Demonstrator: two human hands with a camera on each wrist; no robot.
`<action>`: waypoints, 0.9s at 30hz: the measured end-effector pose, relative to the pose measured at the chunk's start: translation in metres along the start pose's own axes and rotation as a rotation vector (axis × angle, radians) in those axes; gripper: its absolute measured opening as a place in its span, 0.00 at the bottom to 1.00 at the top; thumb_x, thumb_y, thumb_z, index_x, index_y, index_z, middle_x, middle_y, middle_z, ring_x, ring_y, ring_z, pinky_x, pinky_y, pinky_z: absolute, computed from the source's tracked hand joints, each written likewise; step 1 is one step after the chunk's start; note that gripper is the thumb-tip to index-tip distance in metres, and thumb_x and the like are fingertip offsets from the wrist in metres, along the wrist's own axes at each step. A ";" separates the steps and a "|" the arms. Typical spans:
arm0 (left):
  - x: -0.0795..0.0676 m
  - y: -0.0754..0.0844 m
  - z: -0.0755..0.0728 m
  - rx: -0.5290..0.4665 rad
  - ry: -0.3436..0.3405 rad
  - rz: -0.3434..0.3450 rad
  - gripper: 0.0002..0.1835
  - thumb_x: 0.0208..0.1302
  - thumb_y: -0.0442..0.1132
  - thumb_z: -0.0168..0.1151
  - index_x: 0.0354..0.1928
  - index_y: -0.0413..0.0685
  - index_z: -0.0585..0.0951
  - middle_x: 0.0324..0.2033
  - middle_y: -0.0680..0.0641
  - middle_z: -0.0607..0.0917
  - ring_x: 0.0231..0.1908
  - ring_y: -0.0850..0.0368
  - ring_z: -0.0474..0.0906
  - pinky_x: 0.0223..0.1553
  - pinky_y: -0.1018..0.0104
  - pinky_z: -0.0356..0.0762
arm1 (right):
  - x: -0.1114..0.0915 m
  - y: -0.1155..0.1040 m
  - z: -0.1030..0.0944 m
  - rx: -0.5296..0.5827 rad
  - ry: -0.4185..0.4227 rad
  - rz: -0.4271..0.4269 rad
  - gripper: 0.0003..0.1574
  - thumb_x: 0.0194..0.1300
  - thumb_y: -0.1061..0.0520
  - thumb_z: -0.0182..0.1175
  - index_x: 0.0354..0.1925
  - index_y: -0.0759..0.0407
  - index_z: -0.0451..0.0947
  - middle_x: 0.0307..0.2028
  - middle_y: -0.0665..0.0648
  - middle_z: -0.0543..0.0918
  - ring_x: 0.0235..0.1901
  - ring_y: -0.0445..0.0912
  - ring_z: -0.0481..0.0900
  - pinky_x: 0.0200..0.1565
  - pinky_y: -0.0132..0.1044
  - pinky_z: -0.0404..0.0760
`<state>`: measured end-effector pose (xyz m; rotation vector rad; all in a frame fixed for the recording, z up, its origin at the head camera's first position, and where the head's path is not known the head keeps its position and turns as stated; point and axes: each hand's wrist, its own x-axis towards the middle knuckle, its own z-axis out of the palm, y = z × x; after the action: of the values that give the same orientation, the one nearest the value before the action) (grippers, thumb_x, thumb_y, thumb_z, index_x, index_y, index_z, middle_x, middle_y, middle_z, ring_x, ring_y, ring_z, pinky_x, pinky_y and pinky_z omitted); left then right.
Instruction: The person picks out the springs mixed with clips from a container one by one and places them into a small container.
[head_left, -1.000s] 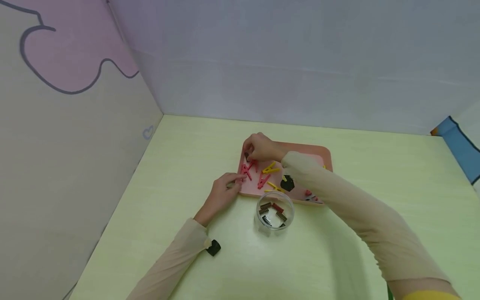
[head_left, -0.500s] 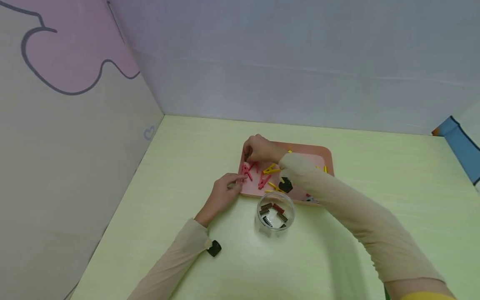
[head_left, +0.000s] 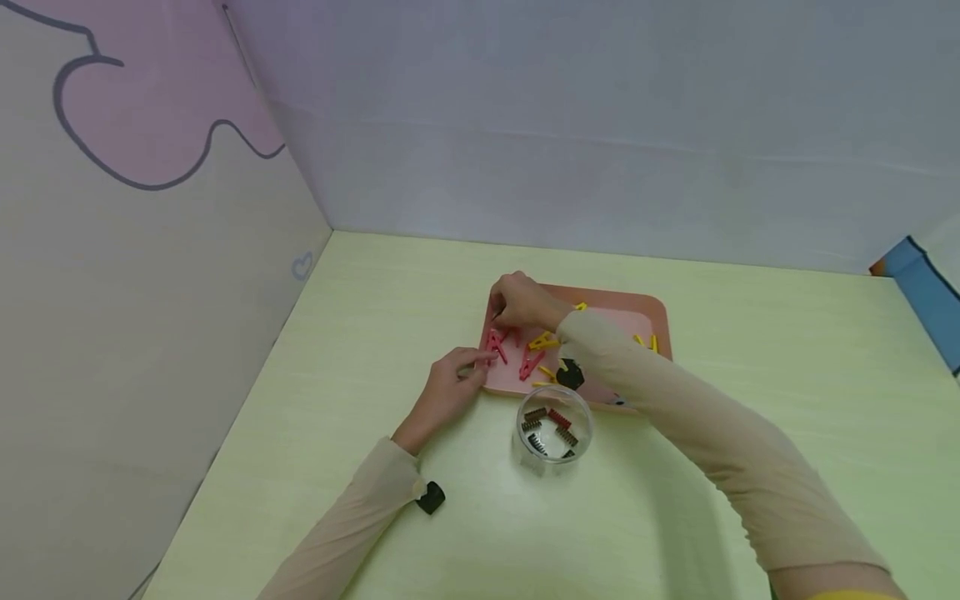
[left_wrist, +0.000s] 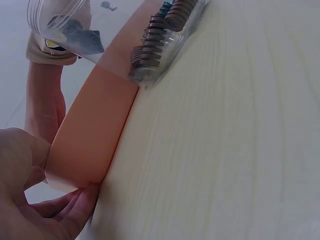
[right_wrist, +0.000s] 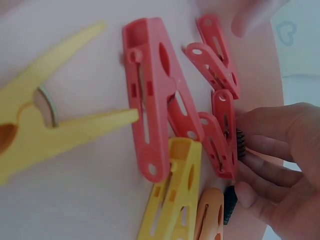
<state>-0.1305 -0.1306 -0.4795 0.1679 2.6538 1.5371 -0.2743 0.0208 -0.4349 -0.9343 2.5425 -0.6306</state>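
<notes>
My left hand point(head_left: 450, 385) holds the near left corner of a pink tray point(head_left: 615, 298); in the left wrist view its fingers wrap the orange-looking wall point(left_wrist: 95, 135). My right hand point(head_left: 521, 300) reaches over the tray's far left corner, fingers bent down. A sliver of something dark lies at its fingertips; whether they pinch it is hidden. Pink clothespins point(right_wrist: 150, 95) and yellow clothespins point(right_wrist: 172, 190) lie in the tray. Beside the left fingers in the right wrist view are a dark coil spring point(right_wrist: 240, 145) and another black piece point(right_wrist: 229, 204).
A clear round cup point(head_left: 551, 447) with several springs point(head_left: 559, 419), brown, red and dark, stands against the tray's near side. An orange clothespin point(right_wrist: 209, 215) lies near the tray wall. Walls bound the pale table point(head_left: 780, 358) at the back and left.
Hands and tray keep nearly the same places. The right forearm has shifted slightly left and down, uncovering more yellow clothespins. The dark piece at the right fingertips shows less than before.
</notes>
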 end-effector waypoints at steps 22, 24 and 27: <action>0.003 -0.003 0.002 0.023 0.002 -0.028 0.13 0.67 0.39 0.54 0.50 0.52 0.84 0.50 0.51 0.79 0.50 0.57 0.74 0.45 0.62 0.78 | -0.009 0.006 -0.008 -0.028 0.098 -0.058 0.03 0.54 0.68 0.63 0.28 0.66 0.84 0.26 0.57 0.81 0.27 0.47 0.74 0.30 0.36 0.75; 0.004 -0.003 0.003 0.025 0.004 -0.027 0.13 0.67 0.39 0.54 0.49 0.52 0.84 0.50 0.51 0.79 0.51 0.57 0.74 0.46 0.62 0.78 | -0.010 0.006 -0.010 -0.033 0.103 -0.061 0.02 0.54 0.68 0.64 0.29 0.66 0.84 0.27 0.58 0.81 0.28 0.48 0.75 0.31 0.37 0.75; 0.005 -0.003 0.003 0.023 0.007 -0.021 0.13 0.67 0.38 0.54 0.49 0.51 0.84 0.49 0.50 0.79 0.51 0.56 0.74 0.47 0.60 0.77 | -0.011 0.007 -0.012 -0.029 0.110 -0.058 0.03 0.54 0.67 0.65 0.30 0.66 0.85 0.28 0.58 0.81 0.28 0.48 0.75 0.31 0.37 0.75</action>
<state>-0.1348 -0.1287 -0.4838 0.1363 2.6707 1.5042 -0.2754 0.0365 -0.4260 -1.0122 2.6364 -0.6813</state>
